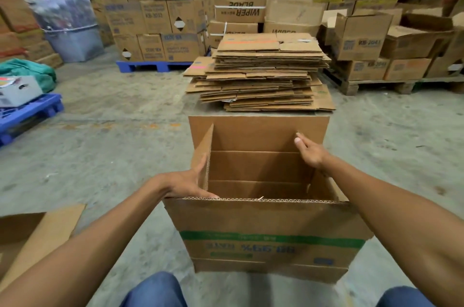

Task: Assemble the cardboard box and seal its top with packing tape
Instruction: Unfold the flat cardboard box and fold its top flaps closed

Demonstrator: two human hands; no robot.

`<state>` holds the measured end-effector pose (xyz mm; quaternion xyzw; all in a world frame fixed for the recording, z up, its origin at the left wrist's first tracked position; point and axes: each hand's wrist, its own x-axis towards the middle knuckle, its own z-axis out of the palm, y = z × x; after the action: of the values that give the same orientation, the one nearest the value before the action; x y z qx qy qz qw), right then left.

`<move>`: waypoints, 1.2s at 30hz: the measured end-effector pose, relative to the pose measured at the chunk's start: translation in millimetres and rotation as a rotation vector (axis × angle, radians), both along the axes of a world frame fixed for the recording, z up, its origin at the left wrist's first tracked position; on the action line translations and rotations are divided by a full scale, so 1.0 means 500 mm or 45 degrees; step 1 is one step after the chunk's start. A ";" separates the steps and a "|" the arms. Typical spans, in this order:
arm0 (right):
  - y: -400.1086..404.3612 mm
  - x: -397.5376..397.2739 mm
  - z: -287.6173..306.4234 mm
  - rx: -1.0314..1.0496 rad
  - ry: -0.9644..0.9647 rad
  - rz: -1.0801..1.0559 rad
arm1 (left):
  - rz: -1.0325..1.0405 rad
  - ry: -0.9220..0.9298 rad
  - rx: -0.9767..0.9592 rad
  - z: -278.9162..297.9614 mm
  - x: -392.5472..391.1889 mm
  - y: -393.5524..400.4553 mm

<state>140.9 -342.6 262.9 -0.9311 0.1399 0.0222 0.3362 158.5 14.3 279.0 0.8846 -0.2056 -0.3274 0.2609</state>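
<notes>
An open brown cardboard box [271,226] with a green band and upside-down print stands on the floor in front of my knees, its top flaps raised. My left hand [187,182] lies flat against the outer side of the upright left flap [202,153], thumb on its edge. My right hand [310,152] rests with fingers together on the right flap, whose edge it hides, near the far flap [258,131]. Inside, the bottom flaps lie folded. No packing tape is in view.
Just beyond the box a tall stack of flattened cartons [261,73] sits on the concrete floor. Another cardboard piece [35,236] lies at my lower left. Blue pallets [30,113] stand left, and stacked cartons on pallets fill the back and right.
</notes>
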 end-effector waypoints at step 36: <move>0.066 -0.032 0.008 -0.734 -0.606 0.074 | -0.228 -0.349 0.529 -0.222 -0.093 -0.068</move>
<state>124.8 -309.8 266.8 -0.9702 0.0317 -0.2257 0.0827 111.7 -19.6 168.0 0.9336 -0.2447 -0.2615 0.0135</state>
